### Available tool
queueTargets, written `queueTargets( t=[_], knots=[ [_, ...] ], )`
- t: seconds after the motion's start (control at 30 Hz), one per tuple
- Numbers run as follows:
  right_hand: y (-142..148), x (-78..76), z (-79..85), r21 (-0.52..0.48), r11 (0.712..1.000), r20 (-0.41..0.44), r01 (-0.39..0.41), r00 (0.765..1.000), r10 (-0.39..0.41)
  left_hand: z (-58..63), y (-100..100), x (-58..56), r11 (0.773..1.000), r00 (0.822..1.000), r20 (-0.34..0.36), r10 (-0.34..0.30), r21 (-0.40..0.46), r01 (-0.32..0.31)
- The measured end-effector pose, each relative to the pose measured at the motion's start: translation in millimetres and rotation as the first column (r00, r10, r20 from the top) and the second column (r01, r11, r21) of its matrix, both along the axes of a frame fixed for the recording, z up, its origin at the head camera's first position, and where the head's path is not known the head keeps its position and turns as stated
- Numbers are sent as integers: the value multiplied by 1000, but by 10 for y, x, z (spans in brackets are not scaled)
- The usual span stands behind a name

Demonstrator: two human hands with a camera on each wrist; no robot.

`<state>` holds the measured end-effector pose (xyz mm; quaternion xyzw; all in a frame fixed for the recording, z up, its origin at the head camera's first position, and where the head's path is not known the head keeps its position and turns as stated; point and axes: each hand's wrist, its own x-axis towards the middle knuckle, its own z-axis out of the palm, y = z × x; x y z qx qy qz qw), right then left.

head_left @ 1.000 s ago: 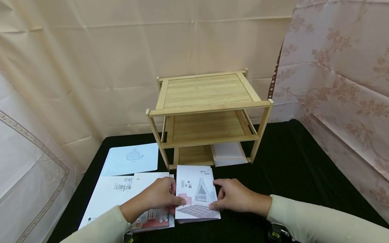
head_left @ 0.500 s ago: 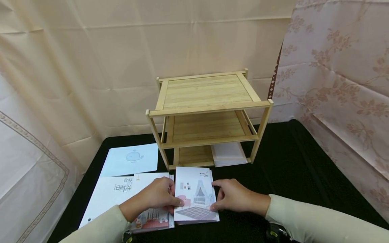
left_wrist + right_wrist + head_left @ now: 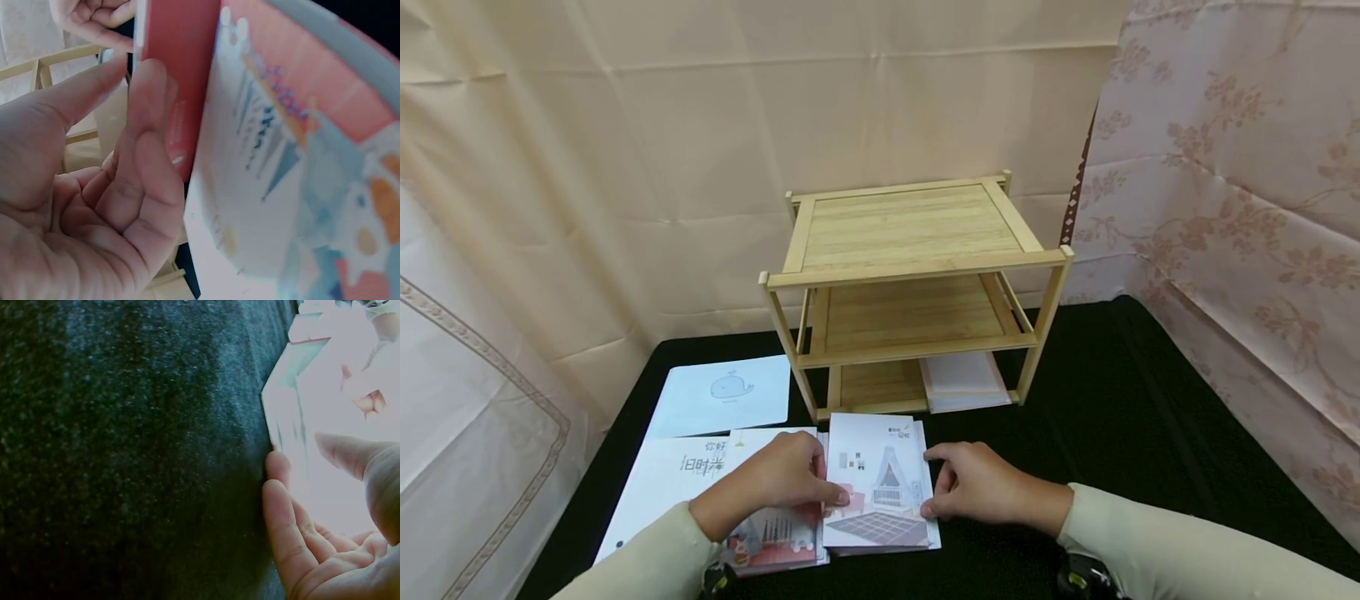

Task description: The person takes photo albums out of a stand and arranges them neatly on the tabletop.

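Observation:
My left hand (image 3: 778, 479) pinches the left edge of a small white notebook (image 3: 868, 467), thumb on its printed cover. Under it lies another notebook (image 3: 934, 535), showing as a strip along the right side. At that strip, my right hand (image 3: 981, 485) pinches the right edge between thumb and forefinger. In the left wrist view, the fingers of the left hand (image 3: 119, 187) lie against a red surface (image 3: 190, 75). Glare washes out the covers in the right wrist view, where the right hand's thumb (image 3: 350, 453) is above the pages.
Beside the left hand lie larger white notebooks (image 3: 655, 479) and a notebook with a red lower part (image 3: 782, 554). A pale blue whale-printed notebook (image 3: 692, 400) is behind them. A three-tier wooden rack (image 3: 917, 225) stands behind, with white notebooks (image 3: 966, 382) on its bottom shelf.
The top notebook has slid left with my left hand, uncovering more of the notebook beneath along the right. My right hand has stayed nearly in place.

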<state>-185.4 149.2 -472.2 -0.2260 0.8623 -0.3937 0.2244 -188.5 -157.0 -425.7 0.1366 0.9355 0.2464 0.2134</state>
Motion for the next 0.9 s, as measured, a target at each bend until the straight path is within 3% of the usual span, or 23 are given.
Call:
queueTargets(
  t=[0.23, 0.47, 0.7, 0.9],
  knots=[
    [44, -32, 18, -41, 999, -14, 33, 999, -34, 56, 69, -5, 999, 998, -56, -32, 39, 34],
    [120, -99, 96, -61, 995, -77, 80, 993, -84, 102, 218, -53, 996, 984, -176, -17, 82, 32],
    [187, -188, 202, -106, 987, -136, 119, 982, -133, 194, 343, -113, 988, 962, -263, 71, 152, -31],
    [291, -277, 281, -132, 982, -113, 132, 983, -147, 255, 472, -139, 978, 936, -313, 159, 176, -107]
  ],
)
